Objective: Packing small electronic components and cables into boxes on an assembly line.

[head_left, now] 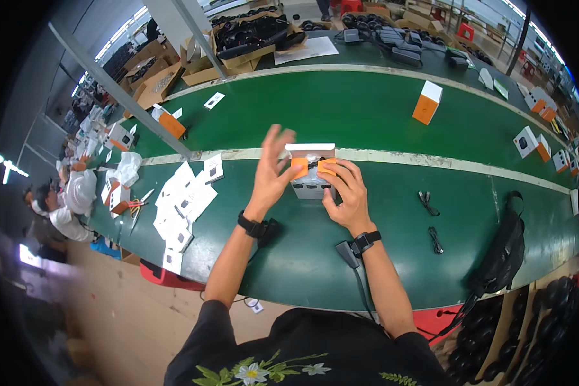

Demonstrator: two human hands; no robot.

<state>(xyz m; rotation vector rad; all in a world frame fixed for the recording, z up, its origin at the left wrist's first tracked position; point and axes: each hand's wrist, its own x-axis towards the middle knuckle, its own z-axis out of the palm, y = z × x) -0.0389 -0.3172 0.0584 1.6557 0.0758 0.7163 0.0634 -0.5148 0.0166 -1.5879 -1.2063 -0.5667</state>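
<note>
My right hand (346, 196) grips a small white and orange box (311, 168) held above the green table (379, 212), thumb on its orange flap. My left hand (271, 170) is beside the box's left side with fingers spread upward, its thumb near the orange flap; whether it touches the box is unclear. Both wrists wear black bands with cables running down.
Several white leaflets (183, 206) lie at left. Two black cables (431, 219) lie at right near a black bag (505, 251). An upright orange and white box (427, 101) stands on the far belt, with more boxes (532, 143) at right. A seated person (67, 206) works at far left.
</note>
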